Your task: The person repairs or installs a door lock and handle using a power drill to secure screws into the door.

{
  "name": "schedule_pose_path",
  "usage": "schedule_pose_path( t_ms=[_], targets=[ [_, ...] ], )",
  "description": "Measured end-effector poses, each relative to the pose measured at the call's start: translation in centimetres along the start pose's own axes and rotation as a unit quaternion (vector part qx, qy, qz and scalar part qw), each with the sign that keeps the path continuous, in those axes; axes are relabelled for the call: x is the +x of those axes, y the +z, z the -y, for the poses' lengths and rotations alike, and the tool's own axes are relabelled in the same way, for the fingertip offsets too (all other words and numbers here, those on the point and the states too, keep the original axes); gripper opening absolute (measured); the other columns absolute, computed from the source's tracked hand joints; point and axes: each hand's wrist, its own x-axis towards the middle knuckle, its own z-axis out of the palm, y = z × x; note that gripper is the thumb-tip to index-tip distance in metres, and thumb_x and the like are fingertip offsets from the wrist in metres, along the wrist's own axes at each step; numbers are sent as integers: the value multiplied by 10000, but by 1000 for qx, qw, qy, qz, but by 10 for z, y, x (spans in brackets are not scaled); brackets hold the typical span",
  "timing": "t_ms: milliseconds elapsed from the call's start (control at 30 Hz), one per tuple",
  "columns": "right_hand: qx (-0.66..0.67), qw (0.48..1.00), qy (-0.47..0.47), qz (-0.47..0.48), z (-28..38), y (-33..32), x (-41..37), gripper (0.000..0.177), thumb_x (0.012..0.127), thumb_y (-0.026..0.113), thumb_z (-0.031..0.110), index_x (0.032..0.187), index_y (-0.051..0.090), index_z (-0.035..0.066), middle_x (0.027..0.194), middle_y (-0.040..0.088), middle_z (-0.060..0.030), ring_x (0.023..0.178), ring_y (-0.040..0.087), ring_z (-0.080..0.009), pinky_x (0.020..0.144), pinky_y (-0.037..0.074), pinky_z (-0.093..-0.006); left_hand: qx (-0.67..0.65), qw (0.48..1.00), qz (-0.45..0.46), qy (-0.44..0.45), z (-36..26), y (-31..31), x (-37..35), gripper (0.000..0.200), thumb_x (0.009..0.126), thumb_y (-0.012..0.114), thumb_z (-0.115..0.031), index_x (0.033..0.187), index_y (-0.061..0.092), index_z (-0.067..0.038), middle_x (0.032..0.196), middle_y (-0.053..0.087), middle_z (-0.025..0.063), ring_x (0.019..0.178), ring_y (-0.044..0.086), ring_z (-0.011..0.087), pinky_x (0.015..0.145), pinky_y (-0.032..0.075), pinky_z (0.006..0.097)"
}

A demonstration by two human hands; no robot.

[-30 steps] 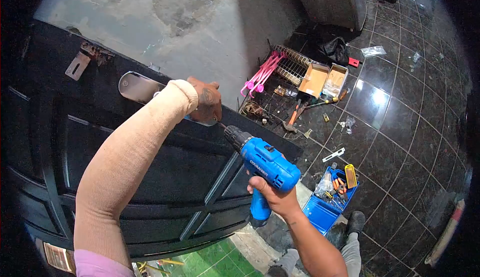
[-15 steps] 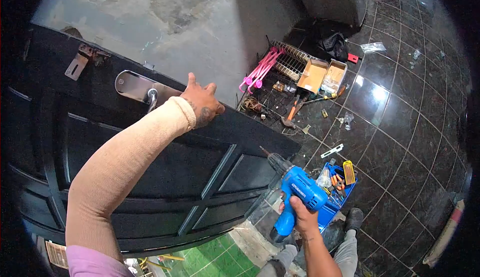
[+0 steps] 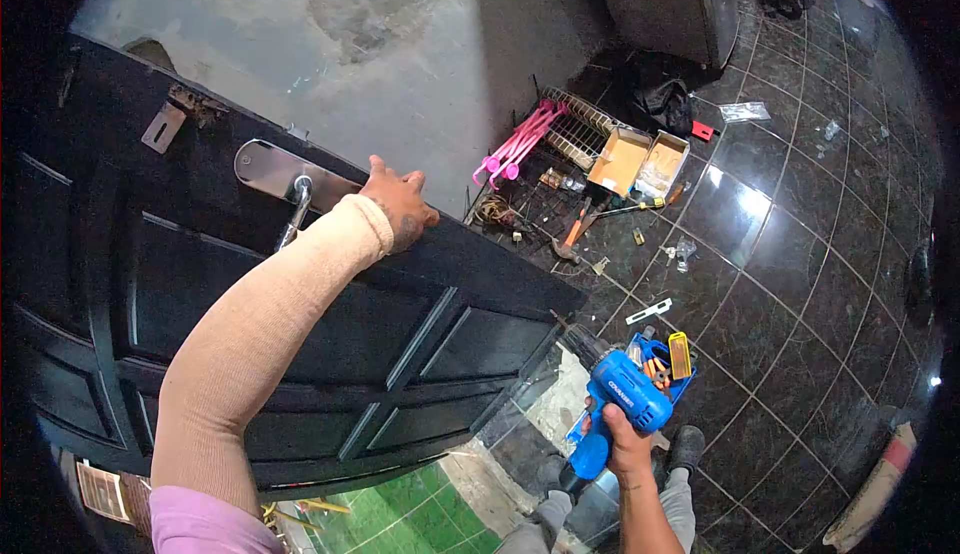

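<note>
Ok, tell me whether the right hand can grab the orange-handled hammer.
Probably not: the right hand grips the cordless drill, and the hammer lies on the floor beyond the door.

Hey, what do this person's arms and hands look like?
The left hand is gloveless, with dark, tattoo-like markings; a beige knit arm sleeve with a bunched cuff covers that forearm, below a lilac shirt sleeve. The right hand is gloveless, its forearm uncovered.

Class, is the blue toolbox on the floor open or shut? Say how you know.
Open: orange-handled tools show inside the toolbox, though the drill hides part of it.
</note>
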Motion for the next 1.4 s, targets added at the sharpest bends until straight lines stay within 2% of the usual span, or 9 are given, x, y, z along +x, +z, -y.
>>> schedule_pose_path(
  t_ms=[767, 867, 967, 1033, 1100, 1133, 1167, 1233, 1400],
  targets=[
    [-58, 998, 33, -21, -17, -35, -9, 500, 845, 785, 287, 1222, 574, 35, 980, 684, -112, 726, 674, -228, 662, 580, -378, -61, 977, -167, -122, -20, 16, 2, 515, 778, 723, -206, 1282, 623, -253, 1214, 594, 140, 1150, 575, 388, 1107, 168, 699],
    [-75, 996, 37, -37, -31, -47, -10, 492, 849, 778, 284, 1219, 573, 34, 978, 686, -113, 710, 670, -227, 647, 578, -374, -36, 963, -246, -106, -29, 17, -4, 523, 765, 752, -226, 1271, 623, -189, 1220, 588, 134, 1138, 580, 358, 1091, 217, 672],
    [-72, 996, 45, -38, -17, -25, -14, 476, 855, 769, 279, 1212, 575, 29, 969, 685, -119, 696, 667, -226, 629, 575, -372, -204, 923, -321, -65, -56, 12, -19, 478, 764, 755, -184, 1220, 631, -119, 1146, 619, 129, 1082, 608, 332, 1018, 373, 577],
    [-71, 996, 50, -34, -21, -30, -13, 475, 856, 766, 281, 1208, 575, 26, 966, 684, -125, 690, 667, -229, 620, 574, -373, -422, 743, -513, -77, -82, 46, -15, 332, 805, 726, -131, 1117, 642, -54, 981, 644, 126, 941, 650, 274, 815, 507, 439],
    [-79, 995, 42, -37, -20, -35, -13, 477, 854, 767, 284, 1204, 575, 24, 964, 683, -131, 688, 668, -232, 617, 574, -373, -622, 570, -493, -213, -108, 60, -24, 189, 867, 696, -109, 1028, 641, -27, 855, 639, 100, 812, 656, 217, 674, 536, 347],
    [-88, 995, 35, -41, -18, -36, -13, 479, 851, 769, 285, 1203, 574, 24, 965, 682, -134, 690, 669, -235, 617, 574, -373, -839, 313, -382, -227, -117, 68, -24, 162, 918, 673, -155, 988, 635, -14, 851, 634, 73, 778, 648, 177, 660, 549, 340],
    [-99, 994, 28, -45, -16, -39, -15, 482, 849, 771, 287, 1202, 574, 24, 966, 681, -136, 691, 670, -237, 618, 574, -372, -900, 137, -357, -209, -121, 86, -19, 148, 947, 639, -167, 1001, 641, -30, 889, 652, 58, 833, 658, 193, 730, 561, 361],
    [-137, 989, 14, -59, -8, -55, -20, 501, 835, 784, 304, 1199, 576, 29, 974, 678, -134, 701, 671, -241, 619, 574, -375, -924, -90, -330, -169, -124, 96, -14, 159, 951, 630, -189, 1005, 644, -40, 922, 662, 76, 900, 657, 219, 822, 542, 418],
    [-157, 982, -3, -107, 17, -69, -30, 558, 803, 813, 335, 1214, 573, 44, 996, 673, -130, 704, 671, -241, 607, 575, -372, -926, -261, -262, -81, -119, 97, 9, 195, 950, 637, -227, 992, 636, -37, 981, 662, 96, 1011, 641, 260, 937, 487, 478]
  ],
)
